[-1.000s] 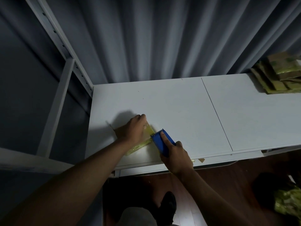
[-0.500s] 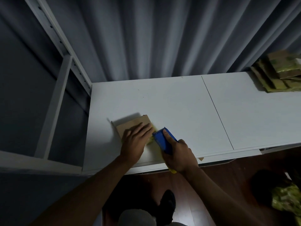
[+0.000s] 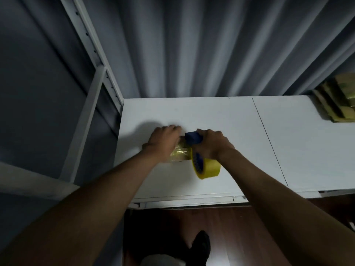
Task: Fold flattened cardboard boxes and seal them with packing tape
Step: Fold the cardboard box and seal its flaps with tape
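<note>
A small cardboard box (image 3: 179,154), its near side wrapped in glossy yellowish tape, sits on the left part of the white table (image 3: 221,116), mostly hidden beneath the two hands. The left hand (image 3: 164,140) lies over the top of the box with its fingers curled down over the far edge, gripping it. Just to the right, touching the box, the right hand (image 3: 212,144) is curled round a blue tape dispenser (image 3: 193,138), whose blue head presses against the box's top right edge. The dispenser's yellow tape roll (image 3: 206,167) hangs below the right hand, toward the table's near edge, tilted so that its blue core faces left. Both forearms reach in from the bottom corners of the view. Far off at the table's right end, well apart from the hands, lies a stack of flattened boxes (image 3: 338,100) marked with yellowish tape. A grey pleated curtain (image 3: 192,45) hangs behind the table, and a white metal shelf frame (image 3: 90,77) stands to the left. Below the table's near edge are a dark wooden floor (image 3: 240,237) and a black shoe (image 3: 199,244).
</note>
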